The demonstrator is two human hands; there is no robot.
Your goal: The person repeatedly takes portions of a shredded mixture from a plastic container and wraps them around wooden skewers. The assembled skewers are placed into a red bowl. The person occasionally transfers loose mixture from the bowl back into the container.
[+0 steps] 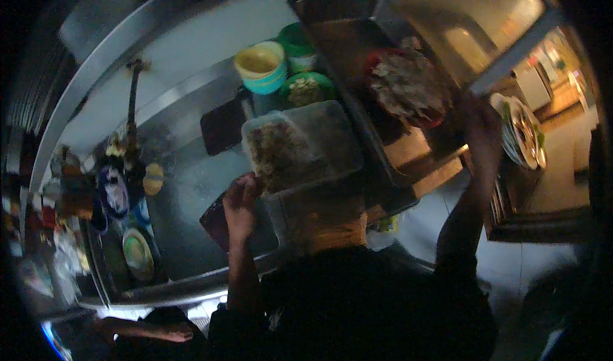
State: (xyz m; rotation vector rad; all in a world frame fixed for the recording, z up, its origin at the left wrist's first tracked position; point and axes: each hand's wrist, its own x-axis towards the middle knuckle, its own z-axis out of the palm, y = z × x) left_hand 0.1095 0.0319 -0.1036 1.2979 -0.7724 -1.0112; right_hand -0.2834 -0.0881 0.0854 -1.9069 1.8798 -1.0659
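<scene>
A clear rectangular plastic container [345, 137] stands tilted before me, with pale, crumbly food [278, 153] in its left part. My left hand [240, 201] is closed, its curled fingers at the container's near left corner. Below that hand lies a dark reddish flat piece [216, 225]. To the right, in a deep metal sink [399, 160], a red bowl [435, 119] is heaped with greyish, flaky pieces [408, 83]. My right hand [480, 121] is beside the bowl, over the sink's right edge; dimness and blur hide its fingers.
Stacked yellow and turquoise tubs [263, 73] and a green bowl [310, 86] stand behind the container. A dark rectangular board [225, 128] lies on the metal counter [185, 207]. Plates [520, 131] are stacked at right. Another person's forearm [147, 329] shows at lower left.
</scene>
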